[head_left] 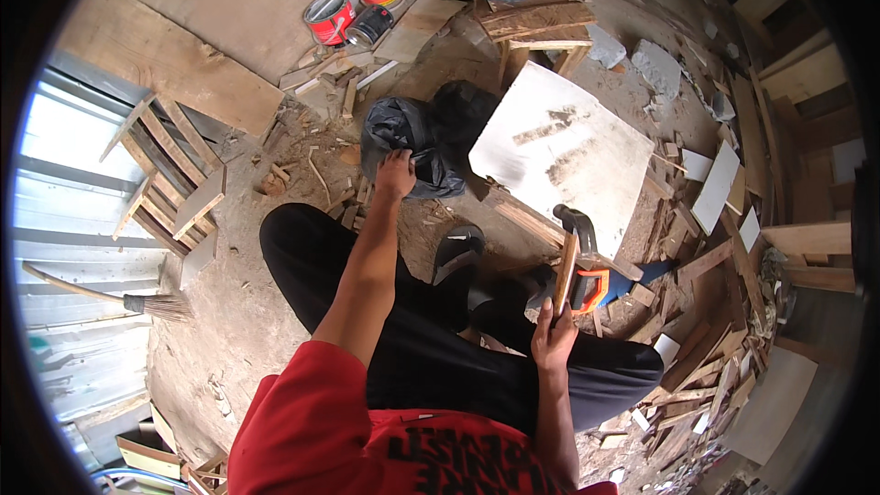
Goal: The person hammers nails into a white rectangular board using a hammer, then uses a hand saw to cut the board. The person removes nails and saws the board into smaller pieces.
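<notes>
My left hand (396, 174) reaches forward to a black plastic bag (396, 124) on the ground, its fingers curled against the bag's near side. What lies inside the bag is hidden. My right hand (554, 337) is closed around the lower wooden handle of a claw hammer (567, 266), held upright with its dark metal head at the top. Just past the hammer stands a low wooden stand with a white, dirt-smudged board (568, 147) as its top. A handsaw (594, 290) with an orange and black handle and a blue blade lies close to my right hand.
Red paint cans (331, 20) and a black can (370, 26) stand at the back. Slatted wooden pieces (174, 174) and a broom (156, 305) are by the metal sheet wall at left. Wood scraps (701, 367) cover the right side. A wooden stool (536, 23) stands behind the white board.
</notes>
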`<state>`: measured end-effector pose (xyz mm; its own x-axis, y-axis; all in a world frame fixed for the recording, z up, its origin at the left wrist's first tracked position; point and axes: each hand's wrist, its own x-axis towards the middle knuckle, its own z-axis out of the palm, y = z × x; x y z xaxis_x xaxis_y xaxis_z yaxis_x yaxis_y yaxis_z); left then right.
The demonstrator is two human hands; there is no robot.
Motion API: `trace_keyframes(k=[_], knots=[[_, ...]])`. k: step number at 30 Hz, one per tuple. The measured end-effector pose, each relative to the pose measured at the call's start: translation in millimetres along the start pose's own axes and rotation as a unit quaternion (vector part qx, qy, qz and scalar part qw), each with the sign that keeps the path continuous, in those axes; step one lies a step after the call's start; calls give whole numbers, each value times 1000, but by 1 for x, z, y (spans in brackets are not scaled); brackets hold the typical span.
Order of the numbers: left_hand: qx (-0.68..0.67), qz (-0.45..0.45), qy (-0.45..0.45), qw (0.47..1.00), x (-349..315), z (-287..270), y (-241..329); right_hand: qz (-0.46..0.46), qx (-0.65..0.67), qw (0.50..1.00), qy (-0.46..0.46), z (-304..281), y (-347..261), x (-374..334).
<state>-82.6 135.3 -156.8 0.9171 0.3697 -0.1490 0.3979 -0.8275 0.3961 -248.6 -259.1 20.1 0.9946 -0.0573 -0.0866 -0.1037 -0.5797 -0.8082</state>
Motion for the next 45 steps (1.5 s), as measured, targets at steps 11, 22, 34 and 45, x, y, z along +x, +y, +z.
trace_keyframes(k=[11, 22, 34, 45], knots=[[-85, 140, 265, 950, 19, 32, 38, 31, 8, 999, -13, 6, 12, 12], [38, 116, 82, 989, 153, 76, 85, 100, -35, 993, -46, 17, -2, 31], [76, 105, 74, 989, 163, 73, 83, 136, -22, 987, -79, 10, -11, 42], [-111, 120, 148, 975, 135, 14, 69, -62, -3, 998, 8, 24, -1, 42]])
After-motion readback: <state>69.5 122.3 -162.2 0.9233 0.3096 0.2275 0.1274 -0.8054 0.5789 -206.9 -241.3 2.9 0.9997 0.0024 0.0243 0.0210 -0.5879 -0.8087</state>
